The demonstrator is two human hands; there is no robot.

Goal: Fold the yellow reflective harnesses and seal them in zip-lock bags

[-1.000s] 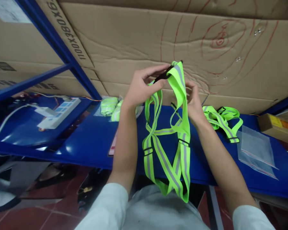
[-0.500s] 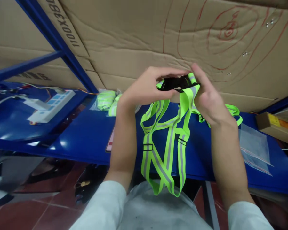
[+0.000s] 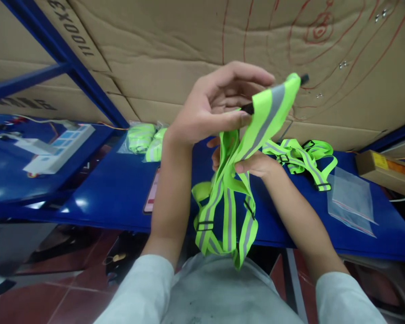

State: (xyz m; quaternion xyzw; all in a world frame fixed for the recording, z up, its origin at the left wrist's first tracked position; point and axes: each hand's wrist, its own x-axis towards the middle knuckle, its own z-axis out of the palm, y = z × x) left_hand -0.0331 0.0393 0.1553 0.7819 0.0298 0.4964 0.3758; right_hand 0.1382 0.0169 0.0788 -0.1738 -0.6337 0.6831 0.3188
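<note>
A neon-green reflective harness (image 3: 229, 216) with grey stripes and black slider buckles hangs in front of me, its lower loops reaching my shirt. My left hand (image 3: 222, 101) pinches its black upper piece between thumb and fingers. Lower down, my right hand (image 3: 253, 164) is closed around the gathered straps, its fingers partly behind them. From my left hand a wide strap end sticks up to the right, with a small black tip. A second green harness (image 3: 300, 157) lies loose on the blue table (image 3: 118, 193) beyond my right hand.
Bagged green bundles (image 3: 141, 138) lie at the back left, near a white power strip (image 3: 62, 150). A phone (image 3: 151, 193) rests beside my left forearm. Clear plastic bags (image 3: 353, 198) and a small cardboard box (image 3: 386, 171) are at right. A cardboard wall (image 3: 162, 67) stands behind.
My right hand has moved down and left from the harness top to grip its straps. The left hand keeps the black piece, slightly higher. The hanging loops have drawn closer together.
</note>
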